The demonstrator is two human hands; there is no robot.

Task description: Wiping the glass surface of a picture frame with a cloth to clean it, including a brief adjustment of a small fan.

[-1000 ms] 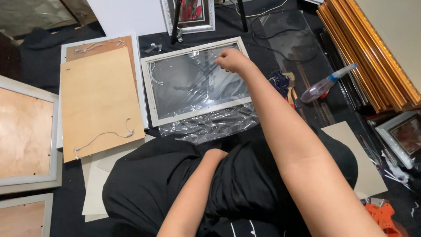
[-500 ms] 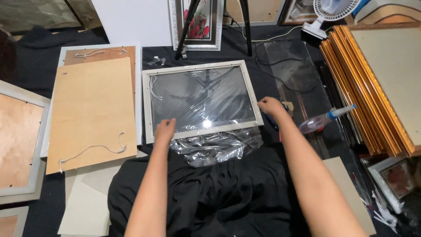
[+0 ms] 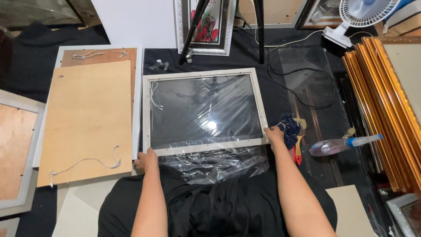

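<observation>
A white picture frame (image 3: 203,73) lies face down on the dark floor, wrapped in clear plastic film (image 3: 215,164) that bunches loose along its near edge. My left hand (image 3: 146,159) grips the frame's near left corner. My right hand (image 3: 274,134) holds the near right corner. A white cord loop (image 3: 154,95) lies under the film at the frame's left side.
Brown backing boards (image 3: 90,118) with cords lie to the left over other frames. A dark cloth (image 3: 288,128), a brush (image 3: 299,145) and a spray bottle (image 3: 337,145) lie to the right. Gold mouldings (image 3: 386,109) stack at far right; a tripod (image 3: 197,26) and fan (image 3: 355,17) stand behind.
My right hand came back from the frame's far side to its near right corner. My left hand rose from my lap to the near left corner.
</observation>
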